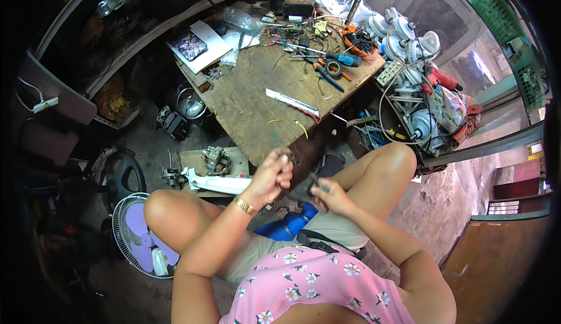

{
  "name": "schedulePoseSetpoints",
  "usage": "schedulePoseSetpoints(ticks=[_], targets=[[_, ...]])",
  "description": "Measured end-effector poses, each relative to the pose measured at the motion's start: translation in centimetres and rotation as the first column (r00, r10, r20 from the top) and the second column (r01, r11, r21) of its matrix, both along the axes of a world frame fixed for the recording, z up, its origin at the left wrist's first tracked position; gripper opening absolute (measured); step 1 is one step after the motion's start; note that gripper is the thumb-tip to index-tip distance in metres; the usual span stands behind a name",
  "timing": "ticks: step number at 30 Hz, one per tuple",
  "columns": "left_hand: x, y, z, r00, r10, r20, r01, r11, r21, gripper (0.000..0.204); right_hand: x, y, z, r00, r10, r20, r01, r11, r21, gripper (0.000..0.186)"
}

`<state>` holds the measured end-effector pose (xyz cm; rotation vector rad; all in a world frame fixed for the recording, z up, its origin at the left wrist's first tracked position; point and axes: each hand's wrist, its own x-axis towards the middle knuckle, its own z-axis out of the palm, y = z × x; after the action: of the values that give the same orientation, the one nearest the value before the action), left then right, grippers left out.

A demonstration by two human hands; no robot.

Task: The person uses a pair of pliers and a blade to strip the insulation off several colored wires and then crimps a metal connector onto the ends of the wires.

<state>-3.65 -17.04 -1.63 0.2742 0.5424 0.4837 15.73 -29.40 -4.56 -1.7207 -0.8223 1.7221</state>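
Note:
My left hand [272, 177], with a gold band at the wrist, is raised by the near corner of the wooden table [239, 113], its fingers closed on something small and dark that I cannot make out. To its right and slightly lower, my right hand [328, 196] grips a dark hand tool [314, 181], partly hidden by the fingers. A white-and-red utility knife [291, 103] and short yellow wire scraps [302, 126] lie on the table beyond both hands.
Screwdrivers, pliers and tape [334, 68] lie at the table's back right, beside white fan parts [397, 43]. A purple fan [140, 230] stands left of my knee. A motor [216, 160] and white stand [222, 181] rest on a low board. Green baskets [526, 78] hang at right.

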Motion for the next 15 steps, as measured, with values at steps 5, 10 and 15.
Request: schedulePoseSetpoints(ticks=[5,10,15], targets=[[0.6,5.1,3.7,0.934,0.312,0.174,-0.277,0.940,-0.201,0.007,-0.5,3.5,2.6,0.982,0.027,-0.188,0.047,0.926,0.375,0.021],[-2.0,11.2,3.0,0.799,0.520,0.302,-0.475,0.854,-0.214,0.019,-0.8,5.1,4.1,0.927,0.145,-0.345,-0.007,0.928,0.374,0.025],[-0.2,6.4,6.9,0.933,0.342,0.113,-0.356,0.924,0.143,0.036,-1.0,6.2,7.4,0.913,0.025,-0.408,0.154,0.904,0.400,0.033]])
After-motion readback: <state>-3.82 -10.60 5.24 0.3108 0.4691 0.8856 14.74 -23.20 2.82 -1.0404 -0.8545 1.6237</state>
